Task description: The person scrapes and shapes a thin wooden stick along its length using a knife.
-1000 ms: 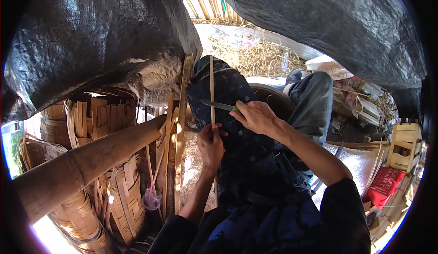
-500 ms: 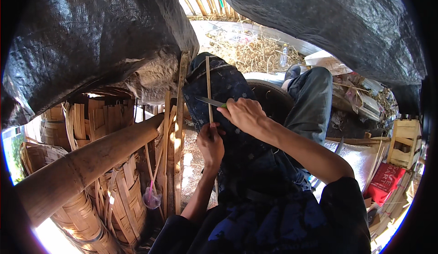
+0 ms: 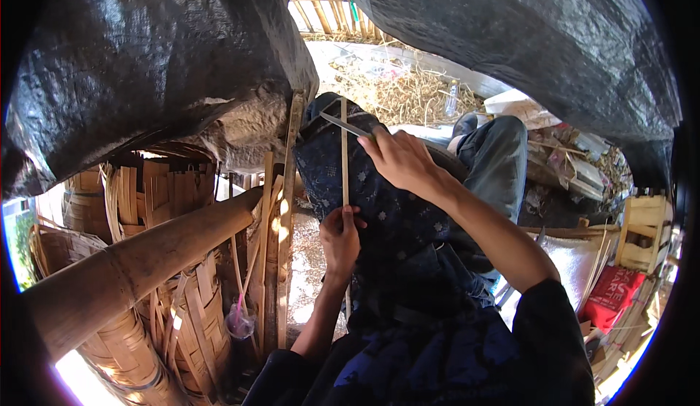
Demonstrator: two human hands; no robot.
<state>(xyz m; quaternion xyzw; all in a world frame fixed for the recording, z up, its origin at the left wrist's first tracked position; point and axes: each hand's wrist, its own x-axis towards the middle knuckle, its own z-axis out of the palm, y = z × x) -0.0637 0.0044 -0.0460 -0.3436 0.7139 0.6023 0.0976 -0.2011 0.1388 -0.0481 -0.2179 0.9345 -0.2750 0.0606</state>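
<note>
A thin, pale bamboo strip [image 3: 345, 165] runs lengthwise over my left thigh, on a dark patterned cloth [image 3: 319, 159]. My left hand [image 3: 340, 240] pinches it between thumb and fingers, and its lower part passes down below the hand. My right hand [image 3: 405, 162] is closed round the handle of a knife [image 3: 343, 123]; the fingers cover most of that handle. The blade points left and crosses the strip near its far end. Whether the edge touches the strip I cannot tell.
A thick bamboo pole [image 3: 146, 264] slants in from the left, over woven bamboo baskets [image 3: 135, 355]. Upright slats [image 3: 286, 260] stand beside my left arm, near a plastic cup [image 3: 240, 322]. Dark sheeting [image 3: 503, 27] hangs overhead. A red bag [image 3: 612, 297] lies right, below a wooden crate [image 3: 646, 231].
My right hand and the knife have moved away from me along the strip, toward its far end. My left hand still grips the strip, which has shifted slightly right.
</note>
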